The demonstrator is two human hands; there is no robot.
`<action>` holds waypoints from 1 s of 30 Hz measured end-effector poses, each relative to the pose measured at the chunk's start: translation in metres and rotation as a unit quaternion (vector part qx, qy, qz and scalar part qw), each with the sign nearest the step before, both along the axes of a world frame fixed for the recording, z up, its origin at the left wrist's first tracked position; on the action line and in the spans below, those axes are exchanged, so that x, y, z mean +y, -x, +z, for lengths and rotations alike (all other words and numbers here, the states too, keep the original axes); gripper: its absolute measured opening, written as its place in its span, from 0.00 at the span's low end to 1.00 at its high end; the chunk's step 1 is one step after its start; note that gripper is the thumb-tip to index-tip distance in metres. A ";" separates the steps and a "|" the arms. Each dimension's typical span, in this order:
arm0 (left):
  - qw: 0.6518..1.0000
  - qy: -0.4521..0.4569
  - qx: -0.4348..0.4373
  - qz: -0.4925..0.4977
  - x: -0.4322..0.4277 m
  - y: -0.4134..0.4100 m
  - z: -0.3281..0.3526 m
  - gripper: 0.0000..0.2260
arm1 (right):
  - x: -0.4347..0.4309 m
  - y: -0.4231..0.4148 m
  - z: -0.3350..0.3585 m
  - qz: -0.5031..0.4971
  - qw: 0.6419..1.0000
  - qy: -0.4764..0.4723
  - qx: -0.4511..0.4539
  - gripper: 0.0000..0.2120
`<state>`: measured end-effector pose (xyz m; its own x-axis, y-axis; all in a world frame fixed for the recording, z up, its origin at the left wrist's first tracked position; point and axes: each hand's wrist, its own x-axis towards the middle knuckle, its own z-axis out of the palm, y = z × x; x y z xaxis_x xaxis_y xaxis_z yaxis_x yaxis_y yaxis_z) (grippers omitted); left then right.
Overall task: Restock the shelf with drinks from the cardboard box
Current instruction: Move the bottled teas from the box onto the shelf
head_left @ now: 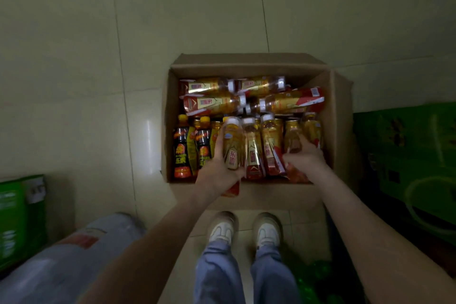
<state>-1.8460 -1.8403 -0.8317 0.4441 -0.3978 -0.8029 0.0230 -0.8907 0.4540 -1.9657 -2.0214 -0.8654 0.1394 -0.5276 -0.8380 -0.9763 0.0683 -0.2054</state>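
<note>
Early days I reckon: cardboard box [246,66] is packed with drinks, left hand [219,168] grips one bottle [233,145], right hand [306,158] grabs a second bottle [292,139].

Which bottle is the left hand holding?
The white-capped golden bottle gripped by the left hand; its base sticks out over the near edge of the cardboard box, unlike the others.

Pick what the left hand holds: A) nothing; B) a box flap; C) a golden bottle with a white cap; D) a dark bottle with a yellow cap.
C: the left hand curls its fingers round a golden bottle with a white cap, over the box.
</note>
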 end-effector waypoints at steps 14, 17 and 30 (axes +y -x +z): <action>0.965 0.242 0.097 0.020 -0.011 -0.023 0.347 0.45 | 0.071 0.031 0.393 -0.303 0.821 -0.137 -0.464 0.40; 0.945 0.306 0.114 -0.025 -0.009 -0.013 0.420 0.44 | 0.078 0.046 0.470 -0.265 0.806 -0.139 -0.511 0.38; 0.840 0.477 0.078 -0.247 0.084 0.170 0.649 0.45 | 0.210 0.253 0.680 -0.240 0.749 -0.007 -0.618 0.34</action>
<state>-2.0155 -1.7563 -0.1827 -0.0449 -0.9979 -0.0472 -0.1169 -0.0416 0.9923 -2.2190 -1.8117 -0.1850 0.6095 -0.7581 -0.2318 0.0969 0.3614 -0.9273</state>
